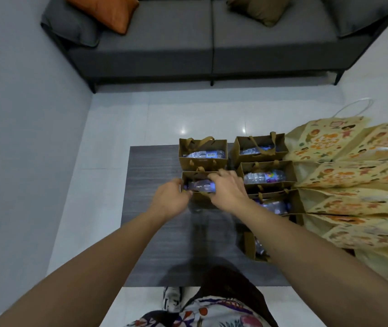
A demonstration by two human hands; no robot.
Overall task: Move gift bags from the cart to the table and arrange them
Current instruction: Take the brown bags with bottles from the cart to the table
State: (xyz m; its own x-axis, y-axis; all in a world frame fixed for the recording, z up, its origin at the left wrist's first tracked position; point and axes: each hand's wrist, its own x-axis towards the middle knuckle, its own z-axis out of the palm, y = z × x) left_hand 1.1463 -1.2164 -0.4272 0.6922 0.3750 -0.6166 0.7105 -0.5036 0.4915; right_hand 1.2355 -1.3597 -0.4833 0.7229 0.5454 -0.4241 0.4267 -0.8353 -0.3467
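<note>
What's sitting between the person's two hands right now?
In the head view, a small brown gift bag with a water bottle inside sits between the left hand and right hand.

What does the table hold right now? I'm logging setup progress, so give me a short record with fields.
surface: dark table, its left part bare
brown bags: five small open brown gift bags, two in the left column, three in the right
contents: water bottles lie inside the bags
bag in hand: near-left brown bag, standing on the table
left hand: grip on that bag's left side
right hand: grip on its right rim
patterned bags: several yellow printed bags lying flat, overlapped, along the right edge
background: grey sofa with cushions
</note>
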